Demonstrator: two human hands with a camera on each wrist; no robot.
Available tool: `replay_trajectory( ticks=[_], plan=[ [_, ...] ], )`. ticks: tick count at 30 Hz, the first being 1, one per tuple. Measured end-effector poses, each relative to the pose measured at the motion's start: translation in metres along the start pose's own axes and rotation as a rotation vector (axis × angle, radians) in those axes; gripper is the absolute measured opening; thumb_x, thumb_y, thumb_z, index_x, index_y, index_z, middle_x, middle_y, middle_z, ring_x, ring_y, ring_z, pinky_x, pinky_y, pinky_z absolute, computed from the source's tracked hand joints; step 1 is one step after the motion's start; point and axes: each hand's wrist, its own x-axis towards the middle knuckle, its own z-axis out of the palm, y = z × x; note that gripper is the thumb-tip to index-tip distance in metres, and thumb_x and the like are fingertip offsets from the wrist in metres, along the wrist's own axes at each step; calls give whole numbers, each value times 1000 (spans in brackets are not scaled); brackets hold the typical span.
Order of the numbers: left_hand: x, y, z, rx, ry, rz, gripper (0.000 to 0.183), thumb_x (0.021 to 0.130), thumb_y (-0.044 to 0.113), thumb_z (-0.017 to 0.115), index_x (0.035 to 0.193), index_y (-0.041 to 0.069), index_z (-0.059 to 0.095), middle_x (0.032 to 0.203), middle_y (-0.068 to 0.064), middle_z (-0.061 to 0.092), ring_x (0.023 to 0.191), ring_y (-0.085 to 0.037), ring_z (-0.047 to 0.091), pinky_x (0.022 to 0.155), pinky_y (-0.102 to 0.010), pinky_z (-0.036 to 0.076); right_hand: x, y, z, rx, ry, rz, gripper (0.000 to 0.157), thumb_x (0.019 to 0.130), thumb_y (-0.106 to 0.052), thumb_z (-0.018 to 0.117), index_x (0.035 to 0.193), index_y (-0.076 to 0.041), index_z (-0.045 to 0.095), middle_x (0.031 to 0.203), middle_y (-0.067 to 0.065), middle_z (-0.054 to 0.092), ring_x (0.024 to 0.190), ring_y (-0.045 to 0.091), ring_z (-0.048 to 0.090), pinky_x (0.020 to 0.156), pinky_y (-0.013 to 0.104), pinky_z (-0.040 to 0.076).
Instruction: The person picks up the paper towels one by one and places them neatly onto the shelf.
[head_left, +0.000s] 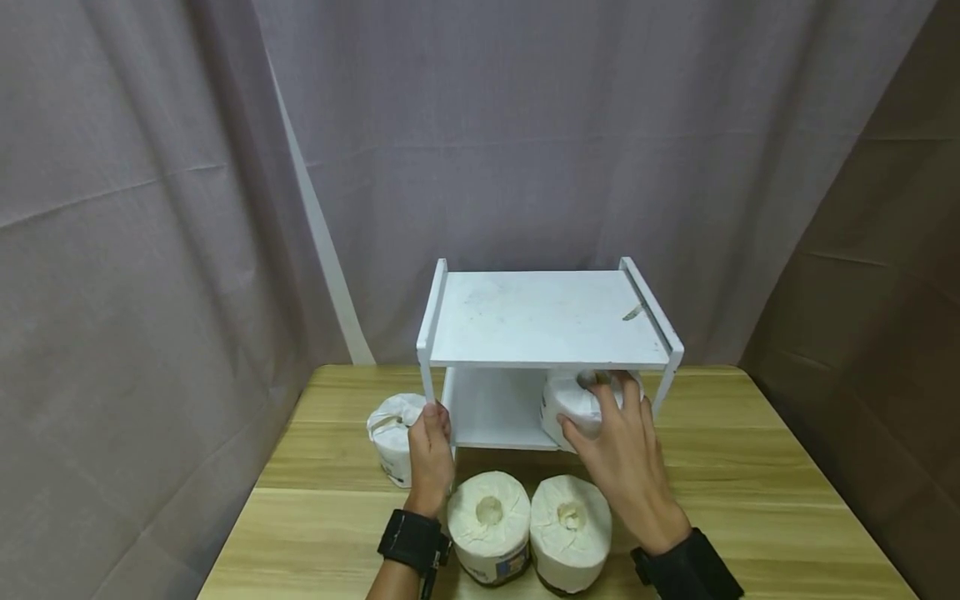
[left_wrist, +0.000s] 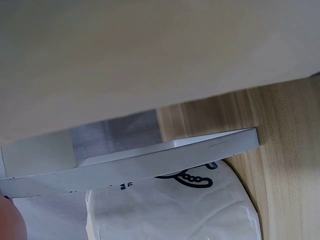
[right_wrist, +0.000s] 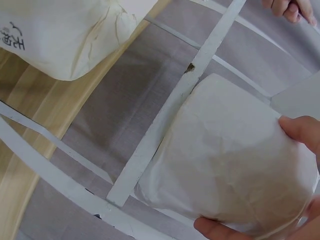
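A white two-tier rack stands on the wooden table. My left hand grips its front left post, close beside a paper-wrapped toilet roll on the table. My right hand holds another wrapped toilet roll at the right end of the lower shelf, partly under the top shelf. In the right wrist view, thumb and fingers sit on opposite sides of that roll, which overlaps the rack's edge bar. The left wrist view shows a printed wrapper beside a white rack bar.
Two more wrapped toilet rolls, a left one and a right one, stand side by side in front of the rack, between my forearms. Grey curtains hang behind the wooden table and along its sides.
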Motion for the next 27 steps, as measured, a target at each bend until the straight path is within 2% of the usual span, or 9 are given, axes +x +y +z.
replay_trajectory(
  ticks=[4, 8, 11, 15, 18, 21, 27],
  plan=[
    [-1, 0, 0, 22, 2, 4, 46, 117, 11, 25, 74, 7, 43, 64, 9, 33, 54, -6, 29, 49, -26, 27, 1, 0, -1, -31, -24, -10, 63, 77, -21, 96, 125, 4, 64, 137, 35, 49, 108, 57, 57, 79, 62, 56],
    [-1, 1, 0, 17, 2, 1, 47, 117, 10, 26, 74, 7, 43, 64, 8, 33, 54, -7, 30, 48, -27, 27, 4, 0, -2, -61, -89, -14, 66, 82, -24, 93, 133, 3, 60, 138, 34, 48, 108, 57, 57, 80, 62, 55],
    [0, 0, 0, 11, 0, 5, 47, 117, 10, 26, 73, 6, 43, 64, 8, 33, 53, -7, 30, 48, -27, 27, 6, -1, -5, -70, -156, 6, 69, 87, -25, 89, 141, 0, 57, 144, 32, 46, 118, 60, 54, 80, 66, 56],
    [3, 0, 1, -2, 1, 24, 46, 116, 9, 26, 73, 7, 42, 63, 7, 32, 53, -6, 29, 48, -26, 26, 8, -5, -15, -103, -205, -7, 69, 91, -25, 86, 147, -2, 53, 149, 32, 44, 131, 63, 47, 79, 70, 56],
    [5, 1, 2, -7, 1, 30, 46, 116, 7, 26, 73, 7, 42, 63, 8, 31, 54, -5, 28, 49, -25, 25, 9, -9, -26, -154, -199, -27, 64, 90, -27, 86, 142, -4, 56, 143, 30, 49, 124, 60, 52, 64, 66, 57],
    [4, 2, 3, -13, -2, 31, 46, 116, 6, 27, 73, 6, 42, 63, 8, 32, 54, -4, 29, 49, -24, 25, 11, -12, -38, -204, -179, -46, 58, 86, -27, 89, 132, -6, 60, 129, 26, 56, 109, 53, 57, 46, 56, 52],
    [2, 2, 3, -10, 15, 21, 45, 115, 5, 28, 73, 5, 43, 64, 9, 31, 54, -4, 29, 50, -24, 25, 21, -13, -53, -260, -224, -136, 50, 84, -15, 91, 124, -4, 62, 114, 18, 60, 93, 45, 61, 41, 46, 47]
  ],
)
